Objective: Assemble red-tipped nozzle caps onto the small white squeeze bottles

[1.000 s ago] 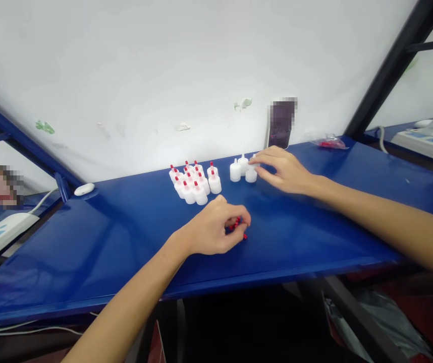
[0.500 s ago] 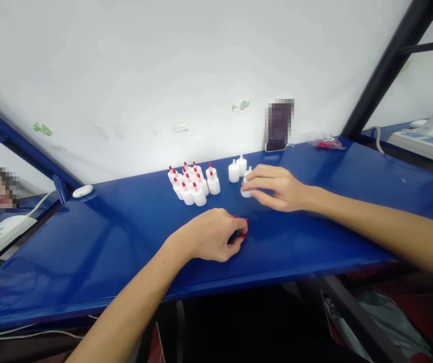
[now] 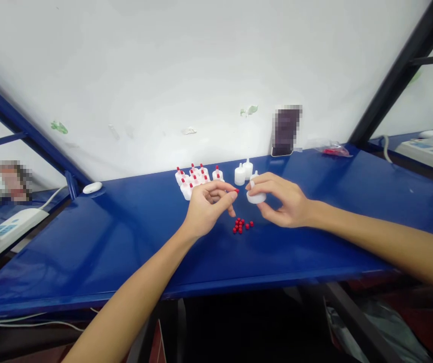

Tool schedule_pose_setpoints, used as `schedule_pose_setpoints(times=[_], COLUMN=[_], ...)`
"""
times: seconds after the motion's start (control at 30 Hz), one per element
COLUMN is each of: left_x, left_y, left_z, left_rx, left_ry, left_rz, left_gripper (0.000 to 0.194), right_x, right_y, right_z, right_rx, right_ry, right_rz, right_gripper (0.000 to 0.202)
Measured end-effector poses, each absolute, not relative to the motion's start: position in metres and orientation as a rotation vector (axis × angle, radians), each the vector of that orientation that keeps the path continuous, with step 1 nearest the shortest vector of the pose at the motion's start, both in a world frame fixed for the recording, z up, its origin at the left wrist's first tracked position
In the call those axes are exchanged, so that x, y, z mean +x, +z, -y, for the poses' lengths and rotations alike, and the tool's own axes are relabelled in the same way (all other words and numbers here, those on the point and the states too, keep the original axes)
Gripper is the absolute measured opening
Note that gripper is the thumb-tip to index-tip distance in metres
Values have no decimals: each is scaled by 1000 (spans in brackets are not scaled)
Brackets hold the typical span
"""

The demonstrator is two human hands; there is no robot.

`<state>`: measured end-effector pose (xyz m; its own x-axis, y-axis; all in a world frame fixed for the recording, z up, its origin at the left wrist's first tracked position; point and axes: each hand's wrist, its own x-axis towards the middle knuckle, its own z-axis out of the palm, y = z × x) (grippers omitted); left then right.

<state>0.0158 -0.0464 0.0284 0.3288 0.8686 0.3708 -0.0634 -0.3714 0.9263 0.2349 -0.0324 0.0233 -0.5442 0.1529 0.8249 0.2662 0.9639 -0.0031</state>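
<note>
The left hand has its fingers pinched on a tiny red cap, and the right hand has its fingers bent around a small, round white bottle just beside it, with loose red caps on the shiny blue desk against a white wall.

The left forearm slants up to the left hand, held in a fingertip pinch; the right forearm comes in from the side, the right hand curled in a grip
</note>
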Motion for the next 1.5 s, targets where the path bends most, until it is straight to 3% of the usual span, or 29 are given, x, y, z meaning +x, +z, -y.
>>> schedule_pose_setpoints(times=[0.17,0.53,1.5], left_x=[20,23,39], left_y=[13,9,7], left_z=[40,42,45], left_rx=[1418,1109,996], left_ry=[1212,1185,1146], left_rz=[-691,-752,-673], left_gripper=[28,31,46], right_x=[225,220,231], right_y=[16,11,6], right_z=[33,29,26], right_rx=[-237,-301,-401], right_ry=[-173,-246,-339], right_rz=[2252,2391,2209], right_gripper=[19,16,25])
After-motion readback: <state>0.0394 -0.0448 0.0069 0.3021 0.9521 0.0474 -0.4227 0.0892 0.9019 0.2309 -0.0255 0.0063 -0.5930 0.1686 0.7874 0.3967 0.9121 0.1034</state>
